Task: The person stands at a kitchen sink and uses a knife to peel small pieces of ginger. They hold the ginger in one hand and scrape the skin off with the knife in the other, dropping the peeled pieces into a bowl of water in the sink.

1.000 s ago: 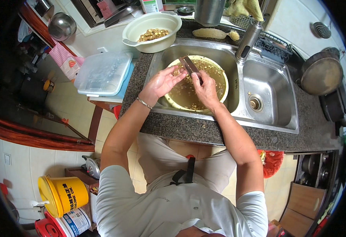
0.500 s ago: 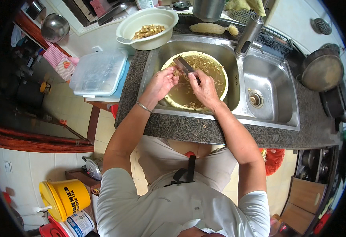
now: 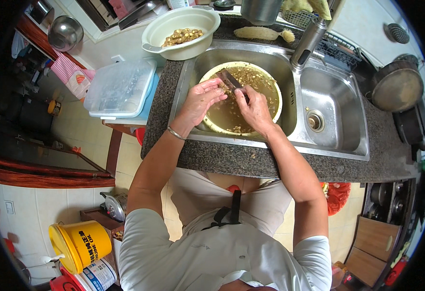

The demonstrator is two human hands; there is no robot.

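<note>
My right hand (image 3: pixel 255 110) grips a dark, narrow knife (image 3: pixel 229 80), its blade angled up and left over the round basin. Close to the blade, my left hand (image 3: pixel 200 103) has its fingers drawn together at the tips; whatever small piece they hold is mostly hidden. Below both hands, the pale yellow basin (image 3: pixel 279 99) stands in the left sink bowl. It holds murky brown water (image 3: pixel 261 104) with many small pale and brown scraps floating in it.
A cream two-handled bowl (image 3: pixel 154 31) with small brown-and-pale chunks (image 3: pixel 183 37) stands at the back left. Behind the sink lie a pale brush (image 3: pixel 265 33) and the faucet (image 3: pixel 309 43). A lidded plastic box (image 3: pixel 120 89) sits left; a pan (image 3: pixel 397 86) hangs right.
The fingers of my left hand have straightened somewhat and shifted slightly right beside the blade. My right hand still holds the knife, tilted a little differently. The view has shifted slightly.
</note>
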